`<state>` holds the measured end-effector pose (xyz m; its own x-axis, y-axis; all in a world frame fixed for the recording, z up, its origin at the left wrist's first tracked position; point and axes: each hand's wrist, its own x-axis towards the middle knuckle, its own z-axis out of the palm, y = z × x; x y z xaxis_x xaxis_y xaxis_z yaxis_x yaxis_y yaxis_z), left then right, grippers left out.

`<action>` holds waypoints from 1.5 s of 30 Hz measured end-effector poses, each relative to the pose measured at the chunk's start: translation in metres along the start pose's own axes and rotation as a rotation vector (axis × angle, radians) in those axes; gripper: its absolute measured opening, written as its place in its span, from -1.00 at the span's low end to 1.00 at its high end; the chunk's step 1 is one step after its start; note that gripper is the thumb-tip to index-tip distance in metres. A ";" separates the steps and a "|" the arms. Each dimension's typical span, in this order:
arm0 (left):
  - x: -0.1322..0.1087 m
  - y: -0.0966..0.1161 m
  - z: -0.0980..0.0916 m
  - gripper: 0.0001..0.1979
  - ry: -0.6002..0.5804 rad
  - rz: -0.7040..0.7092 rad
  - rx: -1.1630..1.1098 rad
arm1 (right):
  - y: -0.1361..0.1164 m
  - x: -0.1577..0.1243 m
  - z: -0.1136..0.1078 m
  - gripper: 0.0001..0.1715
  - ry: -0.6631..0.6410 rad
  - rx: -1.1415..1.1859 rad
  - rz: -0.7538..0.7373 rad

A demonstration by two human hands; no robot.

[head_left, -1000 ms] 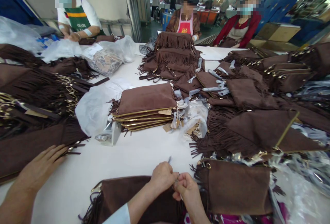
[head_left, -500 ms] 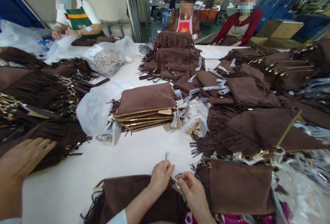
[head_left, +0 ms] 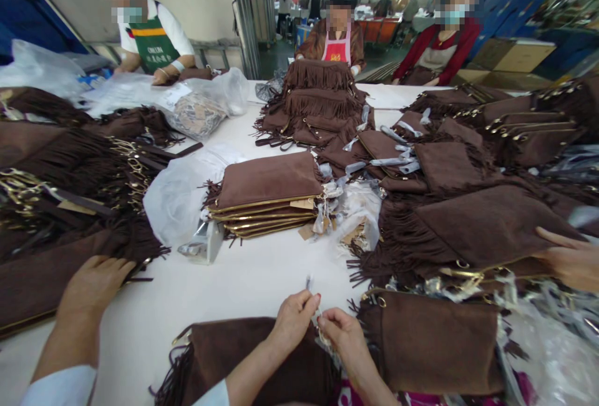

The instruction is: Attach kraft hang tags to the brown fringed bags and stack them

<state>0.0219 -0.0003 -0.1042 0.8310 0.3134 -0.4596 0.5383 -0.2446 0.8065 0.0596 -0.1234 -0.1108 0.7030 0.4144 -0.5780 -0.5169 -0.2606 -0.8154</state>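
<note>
Near the bottom middle, my left hand (head_left: pixel 294 322) pinches a thin pale strip (head_left: pixel 309 282) whose tip sticks up past the fingers. Close beside it, my right hand (head_left: pixel 342 334) is closed on a small metal fitting (head_left: pixel 322 336) partly covered in clear plastic; the fingers hide its exact shape. Both hands are over the right end of a dark brown fringed bag (head_left: pixel 243 356), which lies flat with its fringe to the left. Another brown bag (head_left: pixel 440 340) lies to the right of my right hand.
A stack of brown bags (head_left: pixel 271 180) stands ahead, between a clear plastic bag (head_left: pixel 171 206) and crumpled plastic with tags (head_left: pixel 358 209). Co-workers' hands rest on bags at left (head_left: pixel 96 284) and right (head_left: pixel 566 259). Three people are across the white table (head_left: pixel 224 290).
My hands stay almost in place, fingers shifting slightly. The co-worker's hand at left has moved right with a bag under it. Another hand has appeared on the bag at right.
</note>
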 end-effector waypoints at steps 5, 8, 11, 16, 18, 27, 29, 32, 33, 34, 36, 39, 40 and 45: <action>0.000 0.002 -0.007 -0.82 -0.154 -0.037 -0.043 | -0.004 0.000 -0.004 -0.65 0.018 0.072 0.040; 0.000 0.001 -0.006 -0.86 -0.159 -0.075 -0.074 | -0.006 0.000 -0.004 -0.63 0.019 0.071 0.029; 0.001 0.000 -0.002 -0.87 -0.141 -0.105 -0.110 | -0.006 0.001 -0.005 -0.65 0.015 0.033 0.004; 0.002 0.001 0.000 -0.85 -0.145 -0.141 -0.244 | 0.003 0.003 -0.011 -0.77 -0.014 -0.117 -0.095; 0.002 0.003 -0.002 -0.83 -0.143 -0.157 -0.314 | 0.009 0.003 -0.017 -0.79 -0.015 -0.220 -0.158; 0.007 0.001 -0.008 -0.78 -0.083 -0.235 -0.570 | 0.028 -0.005 -0.030 -0.46 -0.025 -0.670 -0.353; 0.008 0.000 -0.010 -0.81 -0.059 -0.232 -0.610 | 0.030 -0.005 -0.029 -0.46 -0.028 -0.734 -0.357; 0.009 -0.002 -0.013 -0.82 -0.026 -0.221 -0.654 | 0.031 -0.004 -0.030 -0.56 -0.044 -0.814 -0.367; 0.009 -0.003 -0.013 -0.81 -0.013 -0.221 -0.664 | 0.030 -0.005 -0.031 -0.58 -0.046 -0.838 -0.372; 0.010 -0.004 -0.014 -0.80 0.004 -0.221 -0.670 | 0.029 -0.006 -0.032 -0.59 -0.042 -0.861 -0.377; 0.011 -0.005 -0.014 -0.80 0.060 -0.219 -0.670 | 0.024 -0.009 -0.036 -0.59 -0.008 -0.916 -0.395; 0.012 -0.006 -0.016 -0.84 0.182 -0.207 -0.639 | 0.017 -0.015 -0.041 -0.66 0.065 -0.880 -0.410; 0.011 -0.005 -0.016 -0.86 0.218 -0.196 -0.626 | 0.016 -0.016 -0.041 -0.73 0.066 -0.769 -0.371; 0.004 0.003 -0.016 -0.88 0.185 -0.123 -0.632 | 0.012 -0.017 -0.031 -0.70 -0.174 0.275 0.161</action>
<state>0.0245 0.0152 -0.0979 0.7006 0.4711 -0.5360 0.3951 0.3695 0.8411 0.0566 -0.1610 -0.1113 0.5200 0.5356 -0.6654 -0.7431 -0.1005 -0.6615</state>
